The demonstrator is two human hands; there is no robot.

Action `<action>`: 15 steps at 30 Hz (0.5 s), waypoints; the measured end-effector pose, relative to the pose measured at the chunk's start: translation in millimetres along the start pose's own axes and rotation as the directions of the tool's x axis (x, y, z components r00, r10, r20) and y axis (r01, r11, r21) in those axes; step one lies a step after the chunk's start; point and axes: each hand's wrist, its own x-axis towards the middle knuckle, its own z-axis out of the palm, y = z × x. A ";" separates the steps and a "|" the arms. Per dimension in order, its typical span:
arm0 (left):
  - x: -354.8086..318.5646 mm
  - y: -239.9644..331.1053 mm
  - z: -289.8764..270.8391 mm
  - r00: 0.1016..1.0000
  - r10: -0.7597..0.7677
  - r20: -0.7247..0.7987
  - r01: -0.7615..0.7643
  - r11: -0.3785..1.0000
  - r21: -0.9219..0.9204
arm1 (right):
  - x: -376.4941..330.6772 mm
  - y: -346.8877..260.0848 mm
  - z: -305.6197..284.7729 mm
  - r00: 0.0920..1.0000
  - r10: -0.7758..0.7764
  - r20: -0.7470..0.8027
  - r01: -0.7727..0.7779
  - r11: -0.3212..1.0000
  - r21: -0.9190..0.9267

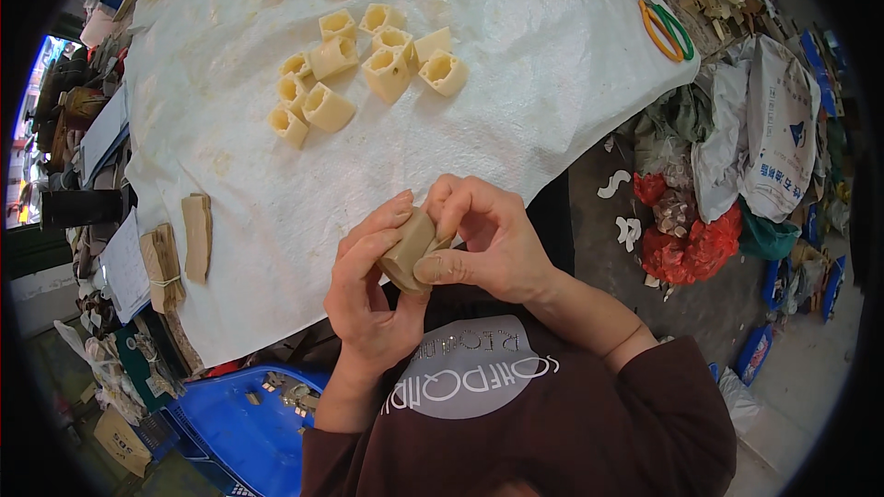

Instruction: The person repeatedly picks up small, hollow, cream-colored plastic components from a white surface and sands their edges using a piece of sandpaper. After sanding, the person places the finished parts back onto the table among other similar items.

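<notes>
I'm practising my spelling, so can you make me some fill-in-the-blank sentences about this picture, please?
1. The left hand and the ____ hand both touch the tan piece.
2. The scissors have one green handle and one ____ handle.
3. The sheet under the hollow pale yellow pieces is coloured ____.
4. The blue plastic basin is at the picture's lower ____.

Missing words: right; orange; white; left.
</notes>
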 end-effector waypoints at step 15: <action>-4.1 -0.8 8.3 0.999 -0.037 -0.019 0.035 0.995 -0.091 | -6.6 -9.4 7.8 0.992 0.033 -0.124 -0.044 0.995 -0.093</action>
